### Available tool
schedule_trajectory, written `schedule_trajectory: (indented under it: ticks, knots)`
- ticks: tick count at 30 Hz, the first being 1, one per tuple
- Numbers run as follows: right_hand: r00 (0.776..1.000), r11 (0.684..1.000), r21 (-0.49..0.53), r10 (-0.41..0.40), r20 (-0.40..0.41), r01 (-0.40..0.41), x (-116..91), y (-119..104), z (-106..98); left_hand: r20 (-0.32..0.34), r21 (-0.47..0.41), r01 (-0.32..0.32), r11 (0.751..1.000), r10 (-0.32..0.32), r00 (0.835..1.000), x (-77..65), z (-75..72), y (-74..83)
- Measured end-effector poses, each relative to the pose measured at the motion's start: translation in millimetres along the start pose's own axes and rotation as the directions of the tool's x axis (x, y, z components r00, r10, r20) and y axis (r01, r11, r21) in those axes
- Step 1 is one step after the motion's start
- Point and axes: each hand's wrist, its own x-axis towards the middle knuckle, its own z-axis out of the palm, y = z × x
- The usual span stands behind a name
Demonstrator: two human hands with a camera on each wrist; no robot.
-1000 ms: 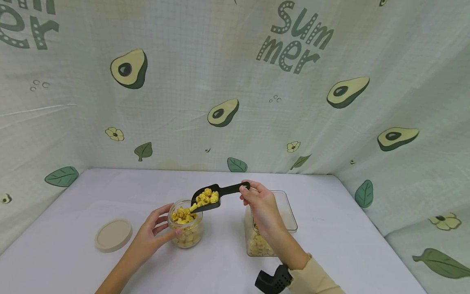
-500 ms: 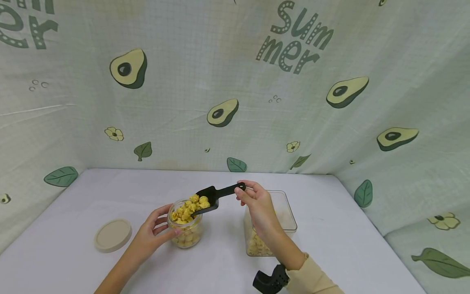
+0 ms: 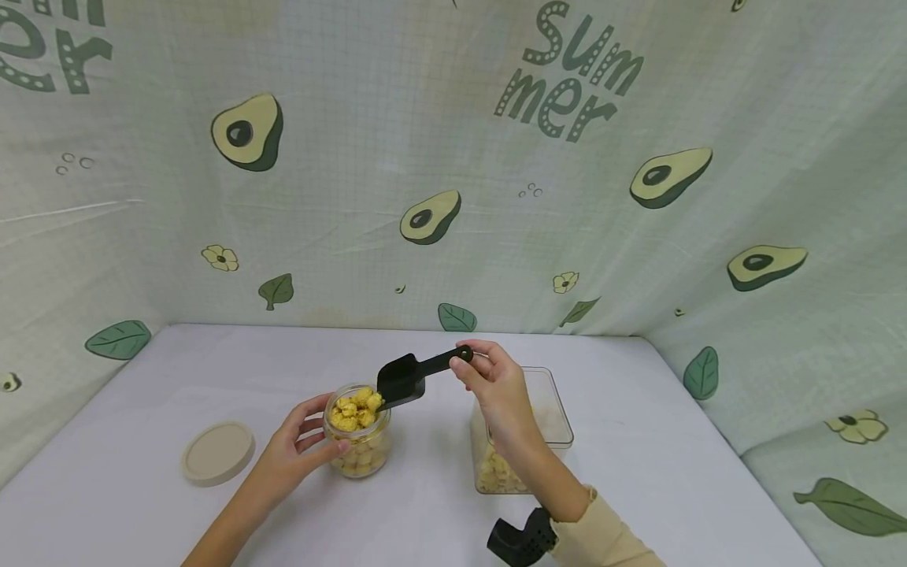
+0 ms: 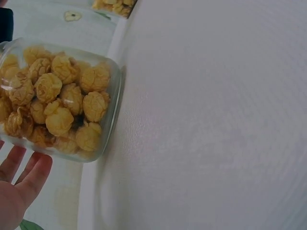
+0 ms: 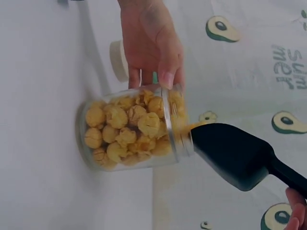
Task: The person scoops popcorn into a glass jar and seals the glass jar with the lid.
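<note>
A round glass jar (image 3: 361, 457) filled with yellow popcorn (image 3: 354, 409) stands on the table, the popcorn reaching its mouth. My left hand (image 3: 294, 449) holds the jar from the left, thumb in front and fingers behind. At the upper right, my right hand (image 3: 499, 390) pinches the end of a black scoop (image 3: 402, 379) by its handle. The scoop tilts down to the left with its lip at the jar's rim; no popcorn shows in its bowl. In the right wrist view the scoop (image 5: 232, 153) meets the mouth of the jar (image 5: 129, 132).
Left of the jar lies a round beige lid (image 3: 218, 454) on the white table (image 3: 418, 520). Behind the right forearm stands a clear rectangular container (image 3: 553, 409) with popcorn low inside, partly hidden. A printed cloth (image 3: 354, 157) hangs along the back and sides.
Popcorn has slid from the scoop into the jar, leaving its bowl bare. My right hand has shifted slightly left and tipped the scoop. My left hand stays on the jar.
</note>
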Motion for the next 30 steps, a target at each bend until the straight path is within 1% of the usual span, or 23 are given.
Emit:
schedule_trajectory:
  ticks: [2,5,8,10,14,18,23,26,27,30]
  knots:
    - [0.999,0.999,-0.015,-0.036,0.003,0.036,-1.3,-2.9,-0.7,0.004,-0.002,0.007,1.000,-0.007,1.000,0.5,-0.1,0.2]
    - [0.997,0.997,-0.006,-0.078,0.016,0.078,-3.5,-6.9,-1.3,0.005,-0.008,0.005,1.000,-0.005,1.000,0.9,-0.3,0.5]
    - [0.993,0.993,0.001,-0.117,0.025,0.117,-5.3,-10.2,-0.4,0.002,-0.006,-0.007,1.000,0.007,1.000,1.3,-0.3,0.3]
    - [0.991,0.991,-0.006,-0.132,0.032,0.132,-6.1,-11.2,1.1,0.000,-0.005,-0.006,1.000,0.006,1.000,1.2,-0.1,0.4]
    - [0.989,0.990,-0.031,-0.138,0.044,0.139,-7.2,-9.5,4.8,-0.003,0.001,-0.001,1.000,0.001,1.000,0.4,0.4,0.3]
    - [0.989,0.989,-0.013,-0.147,0.035,0.147,-9.6,-7.3,7.2,-0.003,-0.001,-0.004,1.000,0.004,1.000,-0.1,0.7,0.5]
    - [0.981,0.982,0.010,-0.191,0.026,0.191,-14.9,-6.9,10.7,0.002,-0.003,0.009,1.000,-0.009,1.000,-0.3,1.1,1.5]
    - [0.971,0.970,-0.037,-0.237,0.035,0.239,-17.7,-4.6,14.6,0.002,0.006,0.023,1.000,-0.023,1.000,-0.7,1.1,1.4]
    - [0.966,0.964,-0.062,-0.257,0.037,0.259,-18.3,-3.7,16.0,0.002,0.009,0.017,1.000,-0.017,1.000,-0.6,1.0,1.5]
    - [0.937,0.923,-0.166,-0.344,0.054,0.348,-18.7,-0.4,19.2,-0.001,0.001,-0.001,1.000,0.001,1.000,-0.3,0.7,1.9]
